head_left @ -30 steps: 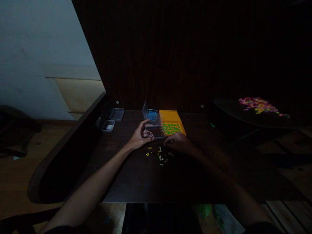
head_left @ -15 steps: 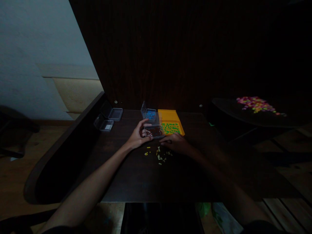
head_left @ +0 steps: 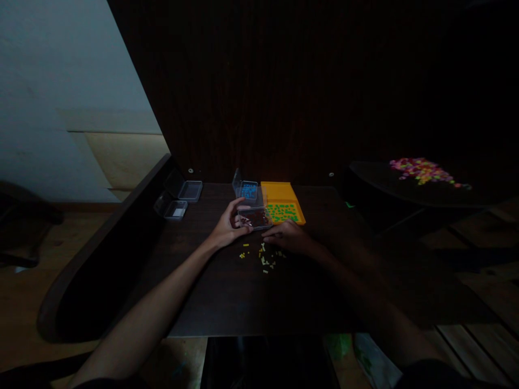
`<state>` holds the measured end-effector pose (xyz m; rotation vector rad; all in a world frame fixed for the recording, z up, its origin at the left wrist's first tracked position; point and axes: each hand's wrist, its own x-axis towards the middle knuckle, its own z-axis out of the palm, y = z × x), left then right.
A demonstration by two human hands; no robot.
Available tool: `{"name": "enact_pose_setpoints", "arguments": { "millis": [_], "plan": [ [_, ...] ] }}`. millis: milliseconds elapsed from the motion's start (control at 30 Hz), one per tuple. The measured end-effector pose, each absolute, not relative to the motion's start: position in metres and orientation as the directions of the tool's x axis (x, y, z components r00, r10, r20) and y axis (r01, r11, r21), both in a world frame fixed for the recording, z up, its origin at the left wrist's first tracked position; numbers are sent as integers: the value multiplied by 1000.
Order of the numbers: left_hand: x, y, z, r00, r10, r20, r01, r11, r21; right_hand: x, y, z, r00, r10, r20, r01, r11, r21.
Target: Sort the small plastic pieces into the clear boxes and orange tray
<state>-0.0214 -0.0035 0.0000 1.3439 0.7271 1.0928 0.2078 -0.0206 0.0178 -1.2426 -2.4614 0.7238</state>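
My left hand (head_left: 227,226) grips the left side of a clear plastic box (head_left: 259,227), thumb along its front edge and fingers behind. Small dark reddish-brown pieces (head_left: 259,218) lie in the box, and its clear lid (head_left: 259,195) stands open at the back. By the box's front right corner is my right hand (head_left: 290,237), palm down with its fingers drawn together; whether they hold a small piece is hidden. Loose pale pieces (head_left: 265,262) are scattered just below the right fingertips. Several yellow pieces (head_left: 244,255) lie to their left.
Behind the held box stands an open clear box of blue pieces (head_left: 248,190). A yellow case (head_left: 279,190) with green pieces (head_left: 281,212) lies open to the right. Two open clear boxes (head_left: 190,190) sit at the left. Multicoloured pieces (head_left: 424,170) are heaped on a dark surface at right.
My right hand has come slightly nearer to me, its fingertips closer to the pale pieces. The left hand keeps its grip on the box. The whole view has shifted slightly.
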Motion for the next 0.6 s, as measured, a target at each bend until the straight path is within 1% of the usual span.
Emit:
{"name": "enact_pose_setpoints", "arguments": {
  "millis": [167, 300, 433, 533, 600],
  "plan": [
    [-21, -4, 0, 361, 917, 172, -191, -108, 976, 210, -18, 13, -602, 798, 4, 664, 504, -552],
    [-21, -4, 1, 366, 917, 162, -180, -101, 979, 209, -17, 15, -645, 764, -21, 631, 517, -578],
    [-21, -4, 2, 365, 916, 168, -172, -111, 979, 207, -18, 17, -660, 752, -15, 611, 524, -594],
    [-21, -5, 3, 368, 915, 167, -176, -108, 979, 207, -19, 17, -660, 751, 5, 611, 541, -578],
    [-21, -5, 3, 372, 915, 157, -177, -96, 979, 208, -19, 18, -640, 768, 6, 640, 537, -550]
  ]
}}
